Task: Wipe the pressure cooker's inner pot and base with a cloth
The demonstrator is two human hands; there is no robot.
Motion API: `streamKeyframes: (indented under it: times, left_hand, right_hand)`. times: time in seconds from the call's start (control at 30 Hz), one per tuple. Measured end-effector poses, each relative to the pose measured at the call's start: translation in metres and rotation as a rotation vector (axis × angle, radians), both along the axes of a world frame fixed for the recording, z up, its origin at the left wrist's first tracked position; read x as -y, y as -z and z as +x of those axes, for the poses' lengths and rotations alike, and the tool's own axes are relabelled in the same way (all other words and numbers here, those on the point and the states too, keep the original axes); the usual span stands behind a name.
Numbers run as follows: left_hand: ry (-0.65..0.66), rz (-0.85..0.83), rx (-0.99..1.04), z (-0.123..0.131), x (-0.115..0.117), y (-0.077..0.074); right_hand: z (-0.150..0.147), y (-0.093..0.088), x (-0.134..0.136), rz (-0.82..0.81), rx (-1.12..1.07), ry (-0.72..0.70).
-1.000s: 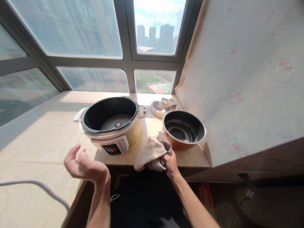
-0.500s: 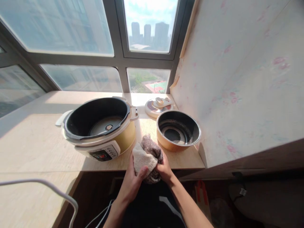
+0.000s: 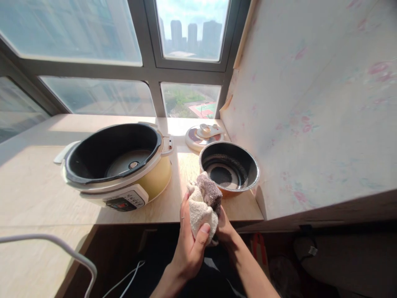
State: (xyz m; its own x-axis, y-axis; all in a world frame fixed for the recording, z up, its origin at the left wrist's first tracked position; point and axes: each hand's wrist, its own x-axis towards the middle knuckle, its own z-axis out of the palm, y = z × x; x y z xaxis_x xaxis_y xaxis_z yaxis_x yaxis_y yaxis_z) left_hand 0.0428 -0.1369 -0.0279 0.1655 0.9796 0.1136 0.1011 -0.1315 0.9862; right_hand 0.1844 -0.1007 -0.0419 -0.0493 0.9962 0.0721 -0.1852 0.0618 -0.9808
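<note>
The flowered wall (image 3: 310,107) rises to the right of your fingers, and the window (image 3: 149,73) stands well beyond them. Ahead of your fingers spreads the wooden counter (image 3: 186,174). On it, to their left and apart from them, stands the open cooker (image 3: 156,178); just ahead and to their right sits the pot (image 3: 229,165), dark inside. Farther ahead, behind the pot, lies the lid (image 3: 203,137). Between your 2 hands is the bunched cloth (image 3: 201,211) (cream on 1 side, brownish on the other), its top overlapping the pot's near rim in view; whether they touch, you cannot tell. Your left hand (image 3: 190,244) curls around the cream side, thumb pressed on it. Your right hand (image 3: 226,225) grips the brownish side, fingertips hidden.
</note>
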Motion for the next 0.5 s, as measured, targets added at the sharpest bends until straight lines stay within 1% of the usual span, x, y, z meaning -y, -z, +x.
streamKeyframes:
  times: [0.07, 0.13, 0.2, 0.23, 0.3, 0.37, 0.43, 0.5]
  left_hand:
    - [0.023, 0.049, -0.116, 0.003, 0.000, -0.004]
    - [0.073, 0.103, -0.206, 0.005, -0.002, -0.009]
    - [0.089, 0.108, -0.209, 0.009, -0.009, -0.013]
    - [0.068, 0.078, -0.176, 0.011, -0.014, -0.015]
    - [-0.025, -0.041, -0.066, 0.017, -0.029, -0.018]
    - [-0.110, -0.221, 0.071, 0.025, -0.047, -0.020]
    - [-0.139, -0.420, 0.198, 0.032, -0.067, -0.023]
    - [-0.137, -0.582, 0.272, 0.039, -0.084, -0.026]
  right_hand:
    - [0.005, -0.001, 0.005, 0.004, -0.010, 0.064]
    - [0.012, -0.001, 0.010, -0.003, -0.010, 0.145]
    - [0.022, 0.000, 0.015, 0.013, 0.016, 0.194]
    - [0.027, -0.001, 0.017, 0.025, 0.038, 0.209]
    - [0.040, -0.001, 0.022, 0.038, 0.091, 0.232]
    - [0.055, 0.000, 0.028, 0.029, 0.138, 0.257]
    - [0.070, 0.003, 0.034, 0.001, 0.175, 0.301]
    - [0.086, 0.010, 0.041, -0.039, 0.204, 0.392]
